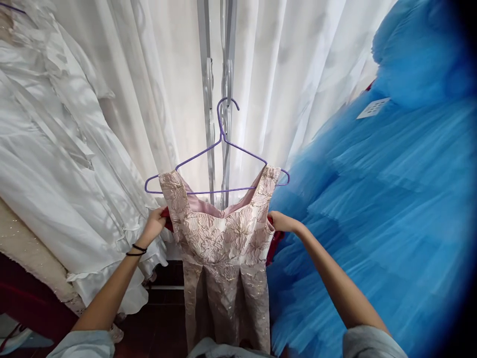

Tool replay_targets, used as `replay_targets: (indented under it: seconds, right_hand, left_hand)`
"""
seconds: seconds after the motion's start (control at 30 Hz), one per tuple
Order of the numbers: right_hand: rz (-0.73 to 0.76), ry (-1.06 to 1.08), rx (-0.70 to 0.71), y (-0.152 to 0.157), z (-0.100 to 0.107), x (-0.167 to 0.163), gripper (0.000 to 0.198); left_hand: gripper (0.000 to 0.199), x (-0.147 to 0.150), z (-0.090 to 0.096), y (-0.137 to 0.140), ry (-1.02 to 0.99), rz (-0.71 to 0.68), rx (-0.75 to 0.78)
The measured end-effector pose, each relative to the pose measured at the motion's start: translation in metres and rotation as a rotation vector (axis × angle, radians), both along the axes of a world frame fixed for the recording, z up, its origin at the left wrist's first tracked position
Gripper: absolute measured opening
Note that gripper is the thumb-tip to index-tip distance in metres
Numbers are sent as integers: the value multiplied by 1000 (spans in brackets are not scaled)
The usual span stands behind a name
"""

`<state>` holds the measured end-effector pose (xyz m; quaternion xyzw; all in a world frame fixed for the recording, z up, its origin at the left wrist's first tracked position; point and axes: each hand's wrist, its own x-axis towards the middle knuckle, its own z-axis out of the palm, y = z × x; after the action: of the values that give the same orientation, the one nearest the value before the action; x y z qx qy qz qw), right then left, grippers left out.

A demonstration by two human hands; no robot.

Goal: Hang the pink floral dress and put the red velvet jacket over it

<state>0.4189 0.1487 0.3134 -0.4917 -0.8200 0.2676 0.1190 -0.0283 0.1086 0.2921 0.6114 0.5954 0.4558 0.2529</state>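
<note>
A pale pink and gold brocade dress with wide shoulder straps hangs upright on a purple wire hanger in front of me. Dark red cloth shows behind the bodice on both sides. At the dress's left side, my left hand is closed on the red cloth just below the strap. My right hand is closed at the opposite armhole, its fingertips partly hidden behind the dress edge, where the red cloth also shows. Whether the hanger's hook rests on the metal frame behind it I cannot tell.
White curtains and a grey metal frame stand behind the hanger. White ruffled dresses hang at left, beside sparkly cream fabric. A large blue tulle gown with a white tag fills the right side.
</note>
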Motion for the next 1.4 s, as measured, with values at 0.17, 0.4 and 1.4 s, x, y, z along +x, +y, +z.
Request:
replay_targets:
  seconds: [0.17, 0.4, 1.4]
  right_hand:
    - [-146, -37, 125, 32, 18, 5, 18]
    - [-462, 163, 853, 70, 119, 32, 27]
    - [-199, -230, 578, -87, 116, -113, 42]
  left_hand:
    - [33, -13, 54, 13, 330, -24, 85]
    - [34, -3, 191, -8, 719, 362, 542]
    - [37, 168, 97, -88, 753, 6, -35]
